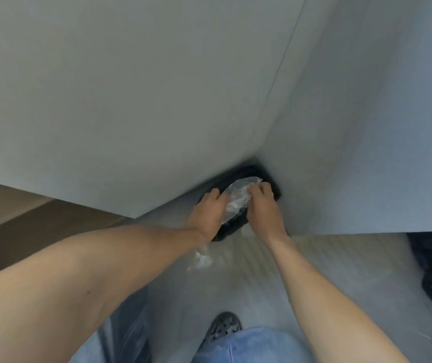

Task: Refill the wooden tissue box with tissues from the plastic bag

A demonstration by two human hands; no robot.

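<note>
The left hand [208,208] pinches one side of a crumpled clear plastic bag [236,200] and the right hand [261,203] grips the other, holding it over a dark bin [229,226] in the corner of the grey walls [131,100]. The film looks feather-light, limp and slippery, so it is likely best bunched at the edges. No wooden tissue box is in view, and no brand or writing can be read.

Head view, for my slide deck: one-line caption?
Both hands, left and right, press clear plastic into a black-lined bin in a wall corner.
</note>
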